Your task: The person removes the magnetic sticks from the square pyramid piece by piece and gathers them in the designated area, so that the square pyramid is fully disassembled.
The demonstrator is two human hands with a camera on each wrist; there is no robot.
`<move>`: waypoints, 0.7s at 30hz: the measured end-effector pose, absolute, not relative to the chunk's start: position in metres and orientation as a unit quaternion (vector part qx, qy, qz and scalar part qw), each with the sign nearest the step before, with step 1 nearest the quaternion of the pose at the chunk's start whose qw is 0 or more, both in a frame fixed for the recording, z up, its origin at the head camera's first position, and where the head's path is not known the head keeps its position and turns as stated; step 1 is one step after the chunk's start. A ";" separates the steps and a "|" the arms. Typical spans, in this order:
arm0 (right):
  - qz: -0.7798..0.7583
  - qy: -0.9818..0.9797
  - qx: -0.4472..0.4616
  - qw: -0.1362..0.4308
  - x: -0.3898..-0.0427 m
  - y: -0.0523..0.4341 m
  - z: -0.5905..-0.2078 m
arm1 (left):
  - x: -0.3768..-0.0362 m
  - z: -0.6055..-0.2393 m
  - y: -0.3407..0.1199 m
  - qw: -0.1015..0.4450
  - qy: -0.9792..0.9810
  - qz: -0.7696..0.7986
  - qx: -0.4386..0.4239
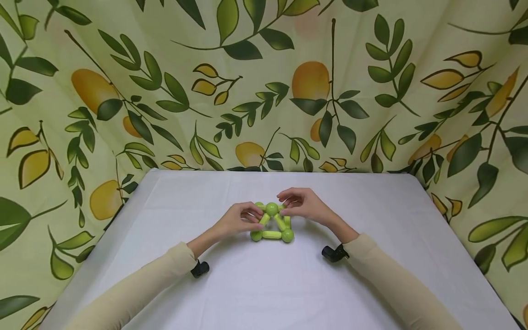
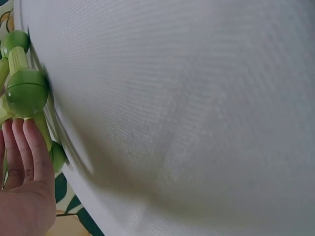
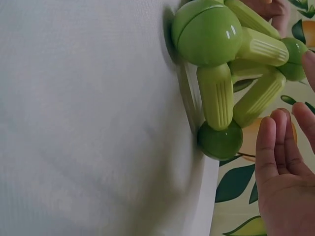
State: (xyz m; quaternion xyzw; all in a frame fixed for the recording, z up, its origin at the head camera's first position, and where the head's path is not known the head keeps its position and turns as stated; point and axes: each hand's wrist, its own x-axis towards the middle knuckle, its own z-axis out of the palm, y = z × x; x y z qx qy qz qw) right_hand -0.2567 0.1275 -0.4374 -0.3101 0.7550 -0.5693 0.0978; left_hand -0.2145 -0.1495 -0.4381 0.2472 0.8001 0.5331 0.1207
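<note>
Working on a green ball-and-rod frame (image 1: pixel 273 224), standing at the middle of the white desk (image 1: pixel 264 293) as a small pyramid: flat rods and corner balls (image 1: pixel 287 235) below, slanted rods rising to a top ball (image 1: pixel 272 208).

Meeting the frame from two sides. At 9 o'clock, the left hand (image 1: pixel 239 220), fingertips (image 2: pixel 30 132) lying against a slanted rod (image 1: pixel 265 219) just under the top ball; not showing clearly whether thumb and fingers are actually pinching it. At 1 to 2 o'clock, the right hand (image 1: pixel 303 205), fingers (image 3: pixel 275 142) straight and loose, holding nothing, hovering close beside the far rods without plainly touching. Hands apart from each other, with the apex between them.

Judging the good way of handling this:
- steadying low on the rod rather than pressing the apex, since a sideways push is likely to pop a joint;
- bringing the right fingers in from 1 o'clock slowly and squarely, so that no rod swings;
- leaving the base balls flat on the desk, not lifting one corner;
- easing pressure off gently, one side at a time.

Further out: cream sleeves (image 1: pixel 156 275) reaching in from 7 and 5 o'clock, and a leaf-and-lemon cloth (image 1: pixel 264 91) hanging behind from 9 round to 3 o'clock.
</note>
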 end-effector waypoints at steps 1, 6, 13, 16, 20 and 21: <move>-0.567 0.756 -0.313 0.099 -0.256 0.126 -0.437 | -0.214 -0.438 -0.149 0.121 0.802 0.530 0.247; -0.559 0.754 -0.332 0.093 -0.250 0.117 -0.424 | -0.216 -0.440 -0.148 0.109 0.813 0.510 0.258; -0.552 0.750 -0.350 0.104 -0.238 0.108 -0.403 | -0.219 -0.442 -0.148 0.097 0.812 0.501 0.285; -0.549 0.751 -0.352 0.106 -0.239 0.107 -0.403 | -0.219 -0.443 -0.148 0.098 0.811 0.503 0.284; -0.547 0.751 -0.353 0.110 -0.238 0.106 -0.404 | -0.219 -0.443 -0.148 0.097 0.811 0.503 0.282; -0.546 0.752 -0.352 0.111 -0.238 0.105 -0.404 | -0.219 -0.443 -0.148 0.097 0.812 0.503 0.280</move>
